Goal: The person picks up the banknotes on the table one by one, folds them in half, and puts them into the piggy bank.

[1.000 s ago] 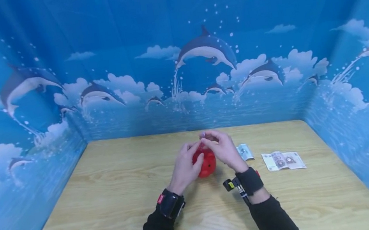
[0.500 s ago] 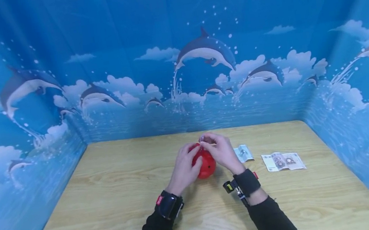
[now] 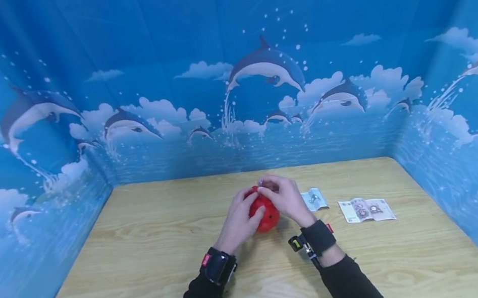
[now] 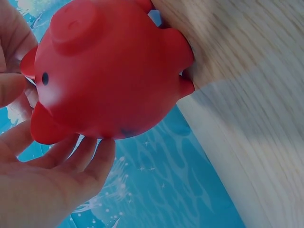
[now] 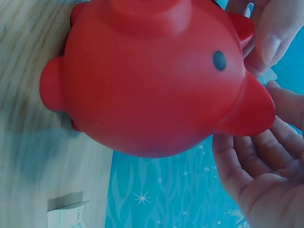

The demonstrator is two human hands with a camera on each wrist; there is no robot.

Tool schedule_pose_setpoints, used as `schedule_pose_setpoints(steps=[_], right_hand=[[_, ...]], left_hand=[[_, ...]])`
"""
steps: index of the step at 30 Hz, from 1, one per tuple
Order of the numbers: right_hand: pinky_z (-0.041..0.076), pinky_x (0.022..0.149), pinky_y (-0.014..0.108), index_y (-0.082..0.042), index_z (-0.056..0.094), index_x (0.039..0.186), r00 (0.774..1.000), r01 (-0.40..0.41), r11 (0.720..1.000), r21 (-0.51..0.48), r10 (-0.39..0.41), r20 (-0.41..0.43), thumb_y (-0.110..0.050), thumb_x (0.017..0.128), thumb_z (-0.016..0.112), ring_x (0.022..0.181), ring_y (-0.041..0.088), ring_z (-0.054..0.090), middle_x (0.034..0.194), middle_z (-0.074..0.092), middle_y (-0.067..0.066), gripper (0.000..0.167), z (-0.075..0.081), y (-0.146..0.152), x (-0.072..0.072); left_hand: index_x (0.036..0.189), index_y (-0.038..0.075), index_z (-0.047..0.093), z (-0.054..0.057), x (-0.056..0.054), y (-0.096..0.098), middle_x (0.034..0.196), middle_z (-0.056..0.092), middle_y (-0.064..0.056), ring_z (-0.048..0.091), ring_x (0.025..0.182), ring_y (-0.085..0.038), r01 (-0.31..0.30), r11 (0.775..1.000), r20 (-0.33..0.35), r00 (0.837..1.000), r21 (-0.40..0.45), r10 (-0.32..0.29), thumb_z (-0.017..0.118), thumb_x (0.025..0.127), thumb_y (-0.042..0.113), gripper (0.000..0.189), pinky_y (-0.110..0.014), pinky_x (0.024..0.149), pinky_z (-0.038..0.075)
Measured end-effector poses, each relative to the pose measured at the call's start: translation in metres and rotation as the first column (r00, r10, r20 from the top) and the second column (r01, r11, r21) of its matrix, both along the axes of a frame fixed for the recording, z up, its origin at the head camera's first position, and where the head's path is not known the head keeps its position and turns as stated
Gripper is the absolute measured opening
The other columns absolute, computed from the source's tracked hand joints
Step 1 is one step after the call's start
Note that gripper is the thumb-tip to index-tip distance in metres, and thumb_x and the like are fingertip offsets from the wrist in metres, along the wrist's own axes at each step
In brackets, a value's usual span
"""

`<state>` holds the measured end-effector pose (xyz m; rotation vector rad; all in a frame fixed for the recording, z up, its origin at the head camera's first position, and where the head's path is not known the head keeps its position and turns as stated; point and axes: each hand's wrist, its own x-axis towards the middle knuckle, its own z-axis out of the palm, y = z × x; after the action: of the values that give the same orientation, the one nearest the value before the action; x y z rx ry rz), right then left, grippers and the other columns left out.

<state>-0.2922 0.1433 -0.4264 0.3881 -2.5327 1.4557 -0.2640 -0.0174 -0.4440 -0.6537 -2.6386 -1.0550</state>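
A red piggy bank (image 3: 269, 216) stands on the wooden table between both hands; its snout, eye and ears show close up in the left wrist view (image 4: 114, 71). My left hand (image 3: 236, 223) grips it from the left, with the thumb on its near side and the other fingers along its side and top. Over the top of the bank, my right hand (image 3: 286, 197) pinches a small pale purple folded banknote (image 3: 260, 183), mostly hidden by the fingers. In the right wrist view the right hand (image 5: 266, 171) reaches around behind an ear. The slot is hidden.
Right of the bank, a bluish banknote (image 3: 315, 199) lies on the table (image 3: 166, 251), and a creased pale purple one (image 3: 367, 209) lies farther right. A blue dolphin-print curtain (image 3: 165, 78) encloses the table's back and sides.
The right fingers have come down closer to the top of the bank, and less of the folded banknote shows above them. The left hand keeps its hold, shifting only slightly.
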Motion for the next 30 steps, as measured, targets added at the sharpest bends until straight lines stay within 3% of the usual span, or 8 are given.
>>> schedule_pose_setpoints(steps=[5,20,30], right_hand=[[0.057,0.088,0.037,-0.010,0.071,0.112,1.000,-0.011,1.000,0.017,0.011,0.014,-0.017,0.093,0.068,0.098,0.019,0.070,0.104,0.074,0.007,0.020,-0.0006,-0.0001,-0.0006],[0.058,0.084,0.036,-0.010,0.073,0.109,1.000,-0.013,0.996,0.092,0.012,0.007,-0.017,0.091,0.071,0.095,0.020,0.067,0.099,0.073,0.005,0.020,-0.0077,0.0007,-0.0032],[0.057,0.084,0.038,-0.014,0.072,0.116,0.996,-0.001,0.998,0.065,-0.005,0.087,-0.038,0.098,0.059,0.099,0.019,0.068,0.110,0.072,0.003,0.033,-0.0049,0.0015,0.0007]], left_hand=[[0.136,0.002,0.056,-0.0005,-0.0010,-0.0012,0.141,0.051,-0.016,0.048,0.131,-0.031,0.002,1.000,-0.005,1.000,-0.006,-0.002,0.064,0.093,0.021,0.048,-0.047,0.107,0.044],[0.142,0.007,0.051,-0.0025,-0.0023,-0.0030,0.144,0.048,-0.011,0.049,0.131,-0.028,-0.034,0.999,0.083,0.996,-0.016,0.035,0.062,0.095,0.029,0.052,-0.046,0.104,0.047],[0.148,0.014,0.044,-0.0092,-0.0060,-0.0030,0.147,0.045,-0.009,0.050,0.128,-0.027,-0.034,0.999,0.115,0.993,-0.030,0.037,0.066,0.092,0.043,0.066,-0.046,0.095,0.053]])
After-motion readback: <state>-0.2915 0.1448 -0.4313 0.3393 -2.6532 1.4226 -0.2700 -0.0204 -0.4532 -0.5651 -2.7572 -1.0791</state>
